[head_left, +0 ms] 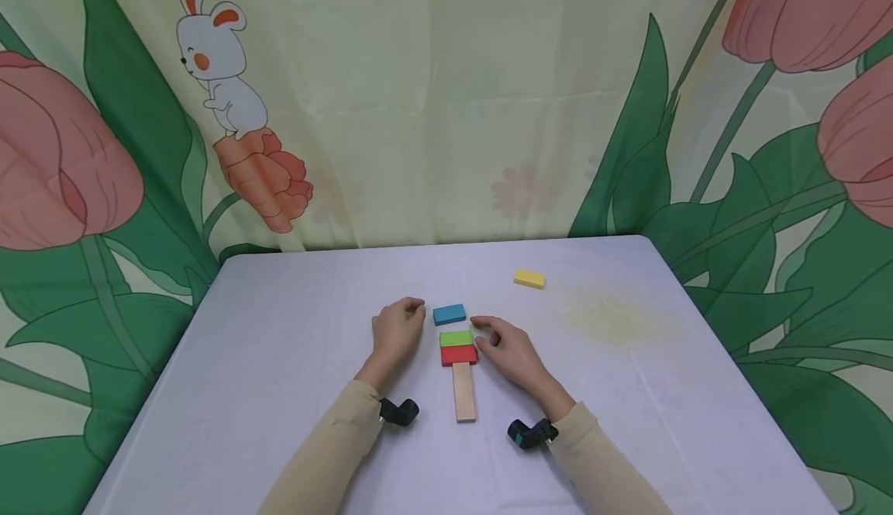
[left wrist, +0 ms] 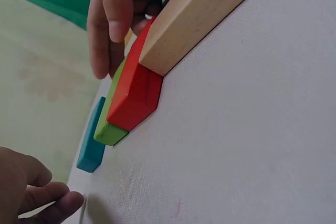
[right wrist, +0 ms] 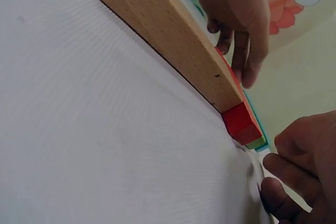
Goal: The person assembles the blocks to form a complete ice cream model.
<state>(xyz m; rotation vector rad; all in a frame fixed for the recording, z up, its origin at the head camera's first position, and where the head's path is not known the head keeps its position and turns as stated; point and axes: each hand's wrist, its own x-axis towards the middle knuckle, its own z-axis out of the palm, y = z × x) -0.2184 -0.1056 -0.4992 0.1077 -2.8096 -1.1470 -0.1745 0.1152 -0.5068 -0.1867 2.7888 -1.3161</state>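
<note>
1 wood block [head_left: 463, 392], pointing at the counter's [head_left: 279, 360] near edge; red block [head_left: 458, 355], green block [head_left: 456, 338] crosswise beyond; blue block [head_left: 449, 314] apart, seemingly centred for your 2 hands. Left hand [head_left: 396, 334]: fingers loosely bent, empty. Right hand [head_left: 512, 354]: fingers parted, empty.

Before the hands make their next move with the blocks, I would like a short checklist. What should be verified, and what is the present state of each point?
1. Red block meets the end of the wooden block: ok.
2. Green block lies against the red one: ok.
3. Blue block touches the green one: not ok, a gap shows.
4. Yellow block is near the others: not ok, it lies apart, farther back.
5. Left hand is free: ok, it holds nothing.
6. Right hand is clear of the blocks: cannot tell, its fingers are very close.
</note>
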